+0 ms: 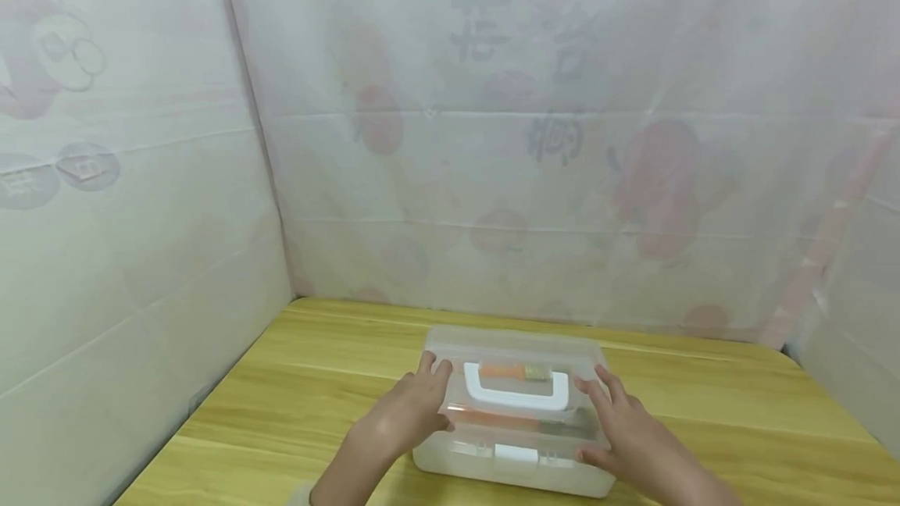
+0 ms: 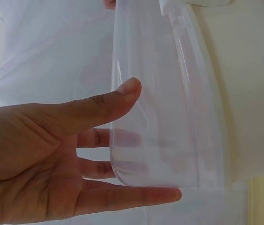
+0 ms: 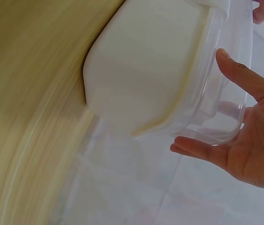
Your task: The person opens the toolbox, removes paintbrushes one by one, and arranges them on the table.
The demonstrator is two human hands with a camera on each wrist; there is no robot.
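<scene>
Low in the centre of the head view, two bare forearms come up from the bottom edge to a translucent rectangular plastic storage box [image 1: 516, 443] with a clear lid [image 1: 450, 350], sitting on a light yellow wooden tabletop [image 1: 295, 397]. Left hand [image 1: 411, 412] lies on the lid's left end, fingers straight and spread, tips at the lid's far left corner; left wrist view shows the thumb [image 2: 106, 105] on one face of the clear lid edge [image 2: 150, 93] and the fingers [image 2: 136, 194] seen through it on the other, palm wide, not curled tight. Right hand [image 1: 626, 428] rests on the lid's right end, fingers splayed, thumb down at the near right corner; right wrist view shows the hand [image 3: 251, 136] open around the lid's rounded corner [image 3: 230, 122], thumb and fingers straight, milky box base [image 3: 146, 70] behind. White rectangular carry handle [image 1: 516, 389] lies flat mid-lid between the hands. Orange items [image 1: 509, 372] show blurred through the lid, can't tell what. White front latch [image 1: 516, 455] sits on the near wall. Beyond, a translucent white sheet backdrop with faint red and grey prints [image 1: 548, 139] fills the upper frame on three sides.
</scene>
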